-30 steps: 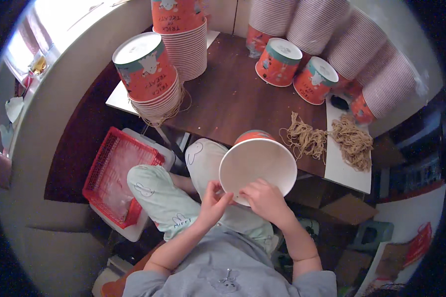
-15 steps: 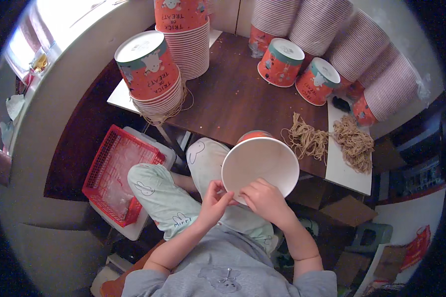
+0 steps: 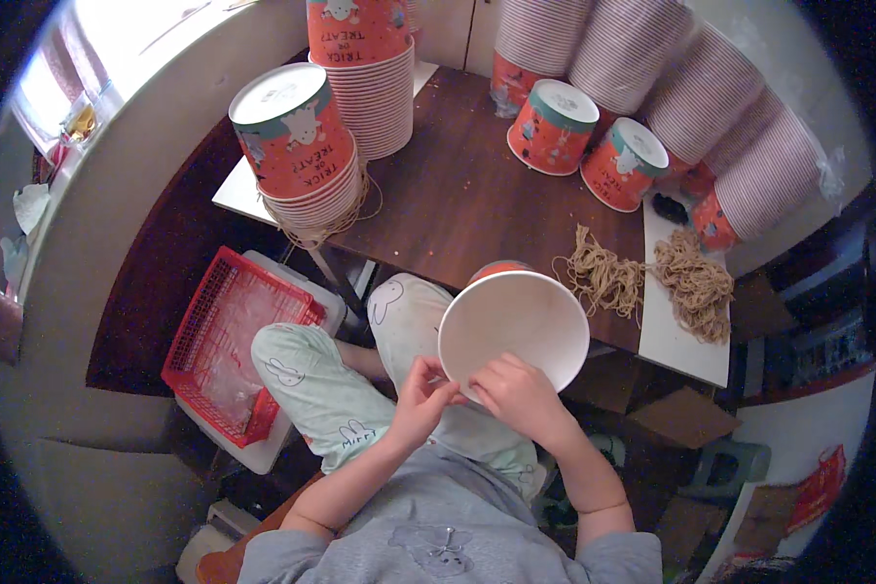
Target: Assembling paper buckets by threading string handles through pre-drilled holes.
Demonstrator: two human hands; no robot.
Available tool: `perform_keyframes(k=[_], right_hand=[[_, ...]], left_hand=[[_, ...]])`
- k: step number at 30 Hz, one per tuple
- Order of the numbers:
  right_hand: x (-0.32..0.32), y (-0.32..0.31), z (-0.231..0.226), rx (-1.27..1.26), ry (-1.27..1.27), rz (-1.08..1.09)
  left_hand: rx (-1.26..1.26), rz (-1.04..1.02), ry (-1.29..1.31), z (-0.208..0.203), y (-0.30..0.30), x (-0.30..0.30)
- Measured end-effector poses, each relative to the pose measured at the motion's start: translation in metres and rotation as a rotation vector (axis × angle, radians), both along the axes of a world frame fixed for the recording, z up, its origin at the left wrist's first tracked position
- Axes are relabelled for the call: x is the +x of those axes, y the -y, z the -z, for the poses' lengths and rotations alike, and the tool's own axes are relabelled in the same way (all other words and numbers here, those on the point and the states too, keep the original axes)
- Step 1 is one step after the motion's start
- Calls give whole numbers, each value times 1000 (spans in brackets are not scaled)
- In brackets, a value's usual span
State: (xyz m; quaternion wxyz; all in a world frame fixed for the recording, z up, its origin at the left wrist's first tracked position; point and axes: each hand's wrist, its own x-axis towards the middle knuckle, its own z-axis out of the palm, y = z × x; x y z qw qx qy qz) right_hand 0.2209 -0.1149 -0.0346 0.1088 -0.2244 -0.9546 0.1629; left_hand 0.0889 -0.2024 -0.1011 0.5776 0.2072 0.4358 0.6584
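A white-lined paper bucket (image 3: 514, 326), orange on the outside, leans over my lap at the table's near edge with its mouth toward me. At the near left of its rim, my left hand (image 3: 421, 397) is closed in a pinch. Whatever lies between thumb and finger is too small to make out. Close beside it, my right hand (image 3: 518, 391) reaches over the near rim, fingertips inside the mouth and pressed together against the wall. The fingertips of both hands nearly meet. Most of the bucket's outside is hidden.
Upside-down bucket stacks (image 3: 297, 136) with twine round the lower edge stand left on the brown table (image 3: 448, 185). Two single buckets (image 3: 555, 127) and tall plastic-wrapped stacks (image 3: 701, 92) are far right. Twine bundles (image 3: 603, 273) lie right. A red basket (image 3: 238, 341) sits low left.
The view has shifted very slightly, and the bucket sits a touch further right. Both hands stay at its near rim in nearly the same pose.
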Motion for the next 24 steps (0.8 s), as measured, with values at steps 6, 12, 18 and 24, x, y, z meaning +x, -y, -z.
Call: perform_keyframes(k=[6,12,18,24], right_hand=[[-1,-3,-10,-90,-84,55],[-1,-11,-18,-92,-106,49],[-2,-26,-31,-83,-147,58],[-1,-45,-42,-44,-184,80]], left_hand=[[-19,48,-28,1,1,0],[-5,14,-278,-9,-9,4],[93,-47,-517,-19,-27,5],[216,-125,-803,-44,-53,3]])
